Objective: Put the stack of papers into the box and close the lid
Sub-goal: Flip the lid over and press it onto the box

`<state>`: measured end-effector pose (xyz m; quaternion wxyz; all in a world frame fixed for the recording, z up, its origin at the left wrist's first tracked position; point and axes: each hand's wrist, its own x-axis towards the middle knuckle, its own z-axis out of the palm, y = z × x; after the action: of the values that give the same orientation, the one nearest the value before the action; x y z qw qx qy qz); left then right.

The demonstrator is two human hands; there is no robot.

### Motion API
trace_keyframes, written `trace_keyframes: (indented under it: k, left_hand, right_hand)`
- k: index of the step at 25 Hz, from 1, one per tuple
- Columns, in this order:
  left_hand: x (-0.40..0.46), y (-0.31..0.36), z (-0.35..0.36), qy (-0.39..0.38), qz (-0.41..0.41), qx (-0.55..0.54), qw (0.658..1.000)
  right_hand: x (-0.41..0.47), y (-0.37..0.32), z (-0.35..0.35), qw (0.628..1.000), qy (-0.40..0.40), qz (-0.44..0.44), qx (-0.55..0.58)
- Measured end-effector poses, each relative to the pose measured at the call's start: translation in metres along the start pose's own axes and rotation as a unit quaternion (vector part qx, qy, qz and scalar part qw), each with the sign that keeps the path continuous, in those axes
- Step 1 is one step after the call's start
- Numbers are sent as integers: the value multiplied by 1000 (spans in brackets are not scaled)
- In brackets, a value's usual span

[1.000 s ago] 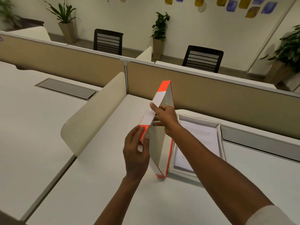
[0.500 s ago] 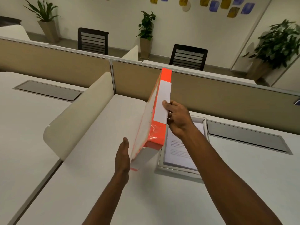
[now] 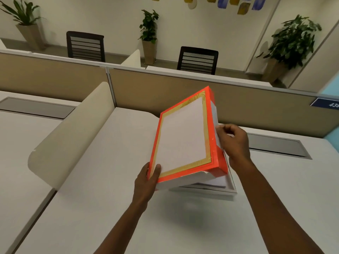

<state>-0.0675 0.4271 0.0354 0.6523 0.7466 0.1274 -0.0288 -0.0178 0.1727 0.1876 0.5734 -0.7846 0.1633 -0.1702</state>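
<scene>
Lid, orange-bordered, tilts over the box on a white surface. Left hand fingers pinch its near corner; right hand fingers clasp its right edge. Papers lie inside. Beige partition, chairs and plants behind.

Two hands are showing, left and right. One lid and one box are sitting over the table. Two chairs are standing beyond the partition. Three plants are lining the wall. Two grey hatches are lying in the tables.
</scene>
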Motion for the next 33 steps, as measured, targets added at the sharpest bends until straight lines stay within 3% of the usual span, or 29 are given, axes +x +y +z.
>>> trace_keyframes:
  k: [2,6,8,13,19,33]
  left_hand:
    - [2,2,13,3,28,34,999]
    - [8,8,41,-15,101,80,992]
    - [9,4,55,-43,119,92,988]
    - [13,-11,73,-91,112,113,983]
    - [15,-20,81,-109,100,137,980]
    - [24,-26,93,-95,47,152,983]
  right_hand:
    - [3,23,-21,999,-18,24,-10]
    - [8,68,-48,983,-143,110,-26]
    - [7,94,-51,972,-172,127,-94]
    - [-5,147,-54,962,-141,144,-184]
    - [-6,174,-50,961,-138,178,-159]
    - [24,199,-46,964,-134,167,-155]
